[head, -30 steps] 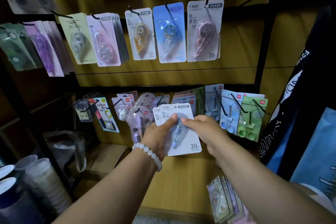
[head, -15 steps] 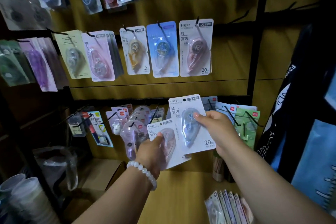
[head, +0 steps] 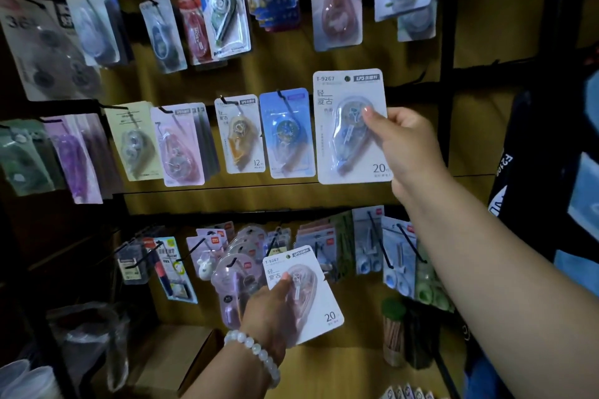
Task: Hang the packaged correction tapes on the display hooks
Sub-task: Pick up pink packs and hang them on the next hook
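Right of centre in the frame, the right hand (head: 406, 146) pinches a pack (head: 351, 126) by its right edge, upright, its hanging hole (head: 347, 78) at the top, well above the fingers. Its hook is hidden behind it. Lower centre, the left hand (head: 270, 311) grips a second pack (head: 311, 295), tilted.

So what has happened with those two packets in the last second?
A second ago both hands held the packets together, low at the bottom row. Since then the right hand has lifted the bluish packet up and right, level with the middle row, in front of where the pink pack hung. It is not yet on a hook. The left hand stayed low, still gripping the pinkish packet.
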`<state>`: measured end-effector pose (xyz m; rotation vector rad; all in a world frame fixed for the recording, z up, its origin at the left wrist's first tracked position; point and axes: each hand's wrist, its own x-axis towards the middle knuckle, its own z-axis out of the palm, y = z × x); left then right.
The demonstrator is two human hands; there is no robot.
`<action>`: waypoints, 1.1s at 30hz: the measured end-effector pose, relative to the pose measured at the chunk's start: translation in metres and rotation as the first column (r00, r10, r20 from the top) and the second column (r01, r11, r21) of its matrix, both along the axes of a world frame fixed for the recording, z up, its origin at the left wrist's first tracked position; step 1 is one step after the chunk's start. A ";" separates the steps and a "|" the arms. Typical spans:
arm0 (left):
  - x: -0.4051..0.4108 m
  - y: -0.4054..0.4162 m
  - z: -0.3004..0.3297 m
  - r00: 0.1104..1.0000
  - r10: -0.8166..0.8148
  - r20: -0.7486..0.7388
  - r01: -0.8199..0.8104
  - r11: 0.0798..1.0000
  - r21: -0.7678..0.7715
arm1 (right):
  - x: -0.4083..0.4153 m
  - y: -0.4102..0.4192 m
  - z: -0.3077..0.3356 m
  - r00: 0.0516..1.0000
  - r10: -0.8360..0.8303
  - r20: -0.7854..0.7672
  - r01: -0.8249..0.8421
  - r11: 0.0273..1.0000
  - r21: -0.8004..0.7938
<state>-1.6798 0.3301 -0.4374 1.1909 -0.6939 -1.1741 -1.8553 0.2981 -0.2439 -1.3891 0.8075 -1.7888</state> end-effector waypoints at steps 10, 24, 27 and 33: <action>0.006 -0.012 -0.008 0.999 0.024 -0.028 -0.022 0.995 0.098 | 0.009 -0.032 -0.001 0.994 -0.083 -0.069 0.089 0.992 0.090; 0.008 -0.020 -0.008 0.957 -0.048 -0.286 0.108 0.974 0.198 | 0.016 -0.060 -0.021 0.787 -0.499 -0.363 0.555 0.829 0.064; 0.009 -0.018 -0.008 0.960 -0.074 -0.270 0.126 0.976 0.179 | 0.020 -0.037 -0.051 0.715 -0.634 -0.296 0.636 0.765 -0.101; 0.005 -0.014 -0.006 0.963 -0.107 -0.246 0.141 0.982 0.126 | 0.042 -0.012 -0.127 0.822 -0.196 -0.534 0.316 0.938 0.143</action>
